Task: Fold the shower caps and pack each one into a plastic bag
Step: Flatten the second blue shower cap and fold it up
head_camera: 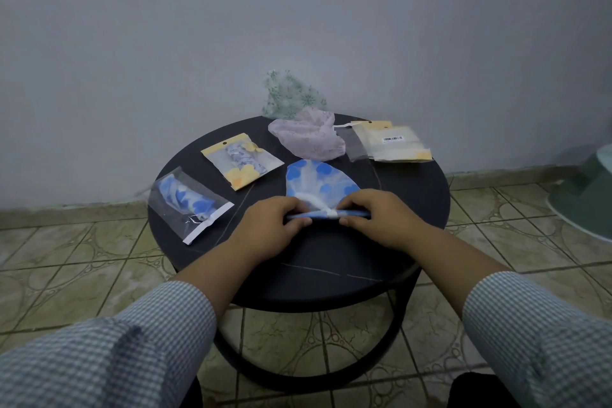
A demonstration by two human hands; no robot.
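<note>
The blue cap [319,184] lies flat on the bench [414,202], right in front of you, spread out like a fan. You hold its near edge with both hands. Your left hand [276,220] pinches the edge on one side and your right hand [374,214] pinches it on the other, with the white stretchy part bunched up between them. I think you hold it this way so the edge stays straight while you fold or roll it small. The far part rests on the bench, so it does not flop about.

Just behind it sits the pink cap [308,136], still loose and puffy. Behind that one, the green cap [291,94] leans against the wall [298,10]. They look like they are waiting for their turn.

To your right is a pile of empty bags [392,141], near enough to reach when the fold is done.

To your left are two packed bags. The yellow bag [241,161] has a cap inside, and the clear bag [188,204] holds a blue cap too. They sit off to the side, out of the way of your folding.

So two caps look done, and three are left.
</note>
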